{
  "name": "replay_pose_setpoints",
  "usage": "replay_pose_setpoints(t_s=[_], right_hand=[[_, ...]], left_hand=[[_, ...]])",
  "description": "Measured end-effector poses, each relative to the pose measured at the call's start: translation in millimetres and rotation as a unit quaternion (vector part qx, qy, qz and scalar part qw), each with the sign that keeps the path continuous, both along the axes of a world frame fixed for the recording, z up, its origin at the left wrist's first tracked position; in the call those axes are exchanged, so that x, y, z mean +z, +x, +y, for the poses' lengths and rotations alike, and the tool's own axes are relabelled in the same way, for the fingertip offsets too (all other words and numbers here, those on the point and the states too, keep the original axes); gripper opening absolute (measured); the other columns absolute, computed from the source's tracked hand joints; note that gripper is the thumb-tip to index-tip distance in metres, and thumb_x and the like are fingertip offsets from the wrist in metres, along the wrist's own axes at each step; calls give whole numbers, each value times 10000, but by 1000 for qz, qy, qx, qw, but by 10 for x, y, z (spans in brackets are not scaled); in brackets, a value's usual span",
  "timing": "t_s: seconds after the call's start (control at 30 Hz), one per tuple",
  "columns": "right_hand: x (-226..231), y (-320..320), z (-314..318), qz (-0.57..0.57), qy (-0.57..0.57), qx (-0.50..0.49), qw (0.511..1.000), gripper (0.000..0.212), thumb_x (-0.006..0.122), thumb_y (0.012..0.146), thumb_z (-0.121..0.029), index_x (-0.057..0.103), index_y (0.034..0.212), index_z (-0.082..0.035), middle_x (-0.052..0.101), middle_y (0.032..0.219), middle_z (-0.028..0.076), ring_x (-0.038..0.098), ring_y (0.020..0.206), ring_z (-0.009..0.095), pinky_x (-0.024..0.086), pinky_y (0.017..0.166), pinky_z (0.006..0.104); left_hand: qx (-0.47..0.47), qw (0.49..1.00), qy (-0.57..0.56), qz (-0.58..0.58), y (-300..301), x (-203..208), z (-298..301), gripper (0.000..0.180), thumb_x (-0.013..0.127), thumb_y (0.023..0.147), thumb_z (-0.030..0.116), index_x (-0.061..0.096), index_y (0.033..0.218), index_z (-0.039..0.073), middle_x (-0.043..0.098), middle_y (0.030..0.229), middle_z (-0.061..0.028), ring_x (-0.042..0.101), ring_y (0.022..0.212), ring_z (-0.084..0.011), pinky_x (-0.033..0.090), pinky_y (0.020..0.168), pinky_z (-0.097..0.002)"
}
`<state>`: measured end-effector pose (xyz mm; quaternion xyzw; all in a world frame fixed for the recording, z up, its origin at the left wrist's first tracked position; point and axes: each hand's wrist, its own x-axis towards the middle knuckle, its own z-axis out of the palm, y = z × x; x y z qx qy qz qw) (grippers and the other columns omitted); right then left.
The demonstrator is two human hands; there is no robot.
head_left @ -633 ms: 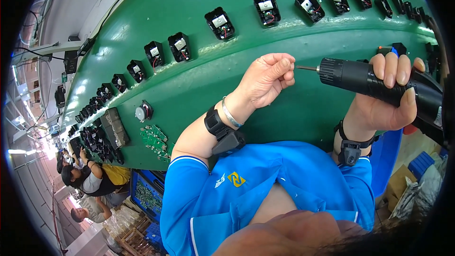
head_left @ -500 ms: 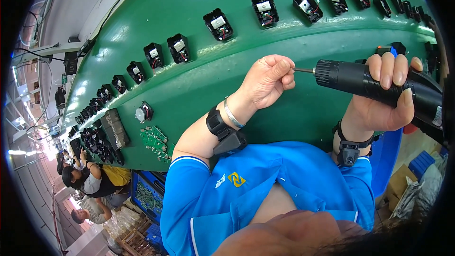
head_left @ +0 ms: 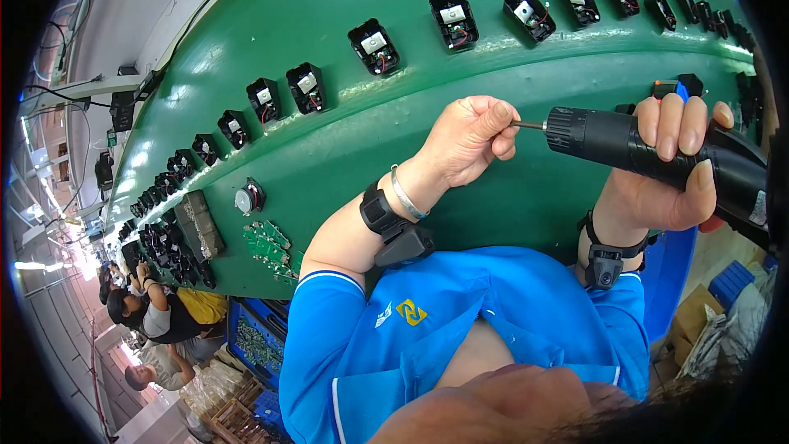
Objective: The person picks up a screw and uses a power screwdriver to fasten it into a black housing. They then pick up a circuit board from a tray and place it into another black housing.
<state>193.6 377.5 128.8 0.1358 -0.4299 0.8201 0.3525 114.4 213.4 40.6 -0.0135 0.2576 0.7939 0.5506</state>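
Note:
My right hand point(head_left: 670, 164) is wrapped round a black electric screwdriver point(head_left: 604, 133), held level with its bit toward the left. The thin metal bit point(head_left: 530, 124) reaches to the fingertips of my left hand point(head_left: 477, 140). Thumb and forefinger of that hand are pinched together at the bit's tip; whatever lies between them is too small or hidden to make out. Beyond my hands, a row of open black plastic cases runs across the green surface. The nearest case point(head_left: 454, 20) shows a pale metal block and red wires inside.
Left of my forearm lie a round speaker point(head_left: 250, 196), green circuit boards point(head_left: 269, 245) and a grey block point(head_left: 199, 224). More black parts point(head_left: 164, 247) are heaped farther left, near other people. A blue bin point(head_left: 670, 279) stands at my right.
My left hand has shifted slightly right, closer to the screwdriver. The row of black cases has slid a little to the left. The screwdriver stays nearly where it was.

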Motion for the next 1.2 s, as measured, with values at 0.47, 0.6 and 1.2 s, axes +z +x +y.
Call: replay_pose_setpoints(t_s=[0.47,0.6,1.2], right_hand=[[33,22,61,7,52,-44,998,443,523,720,-161,384,1133,-82,449,782,24,436,636,127,350,585,273],[73,-13,202,22,57,-95,994,368,479,740,-132,420,1101,-90,462,779,29,436,648,141,336,611,293],[-460,-908,287,-11,77,-261,962,322,449,725,63,432,1033,-29,513,691,94,485,631,196,401,647,385]], left_hand=[[-78,969,-148,183,-108,108,189,295,519,833,307,560,786,19,488,623,-30,429,488,-85,369,472,-227],[88,765,-238,592,-417,143,280,278,504,840,242,551,943,-12,545,787,-74,533,668,-142,442,619,-258],[112,363,-353,855,-812,-173,777,545,739,526,382,496,853,20,528,825,-108,486,854,-242,335,799,-345]])
